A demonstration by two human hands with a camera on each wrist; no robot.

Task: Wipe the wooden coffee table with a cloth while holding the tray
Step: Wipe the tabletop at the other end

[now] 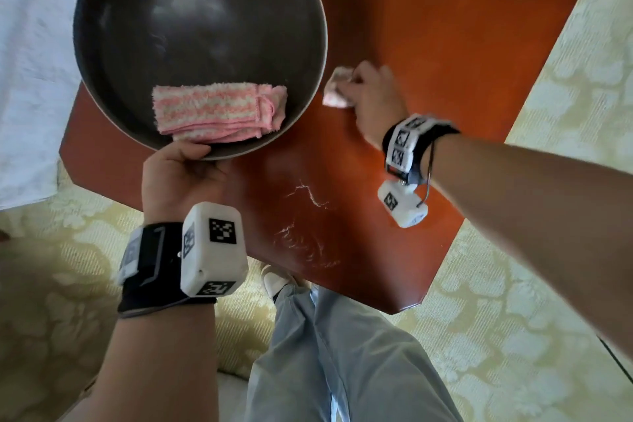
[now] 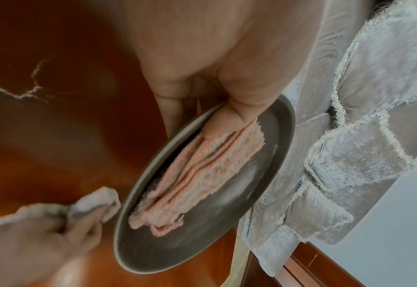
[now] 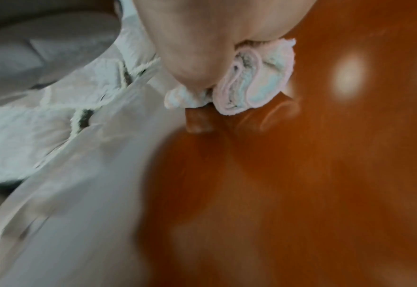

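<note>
My left hand [image 1: 181, 164] grips the near rim of a round dark tray [image 1: 205, 20] and holds it above the reddish wooden coffee table [image 1: 445, 27]. The thumb [image 2: 237, 114] lies inside the rim, pressing on a folded pink-and-white striped towel [image 1: 219, 111] that rests in the tray [image 2: 202, 242]. Just right of the tray, my right hand [image 1: 370, 96] grips a bunched pale cloth [image 1: 337, 89] and presses it on the tabletop. The same cloth [image 3: 251, 81] bulges out from under the palm in the right wrist view. White streaks [image 1: 308, 195] mark the wood near the front edge.
A pale quilted fabric with fringed seams [image 2: 350, 136] lies along the table's left side, under the tray. Patterned cream carpet [image 1: 548, 250] surrounds the table. My legs in light trousers [image 1: 325, 353] and a shoe [image 1: 274, 281] stand at the table's near corner.
</note>
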